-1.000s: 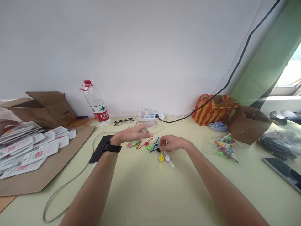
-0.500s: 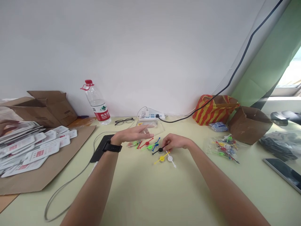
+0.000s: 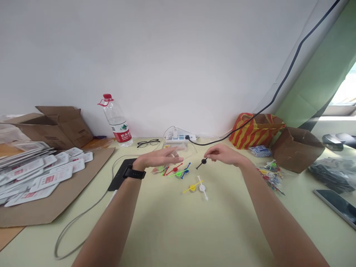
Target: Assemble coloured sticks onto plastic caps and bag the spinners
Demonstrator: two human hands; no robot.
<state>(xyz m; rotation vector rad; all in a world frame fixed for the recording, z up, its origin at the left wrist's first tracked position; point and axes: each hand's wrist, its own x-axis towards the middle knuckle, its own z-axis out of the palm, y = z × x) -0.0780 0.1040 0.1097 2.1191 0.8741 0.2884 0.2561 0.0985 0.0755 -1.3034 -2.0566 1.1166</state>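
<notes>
My right hand (image 3: 224, 154) pinches one end of a black arrow spinner (image 3: 204, 161), which hangs at a slant with its round hub showing. My left hand (image 3: 161, 158), a black watch on its wrist, is stretched flat with fingers out over a clear plastic bag. Just beyond and below its fingertips lie a red arrow spinner (image 3: 175, 170), a green arrow spinner (image 3: 178, 174) and a blue arrow spinner (image 3: 186, 171), close together. Nearer to me a yellow arrow spinner (image 3: 192, 188) touches or nearly touches a white arrow spinner (image 3: 202, 188).
A bag of mixed spinners (image 3: 271, 172) lies at the right, by an open cardboard box (image 3: 297, 150) and a phone (image 3: 335, 205). Behind are a power strip (image 3: 180, 137), glasses (image 3: 148, 143) and a water bottle (image 3: 121, 129). White packets (image 3: 52, 178) cover cardboard at left.
The black spinner has been lifted from beside the yellow and white ones and carried up and to the right in my right hand. My left hand has stayed nearly still.
</notes>
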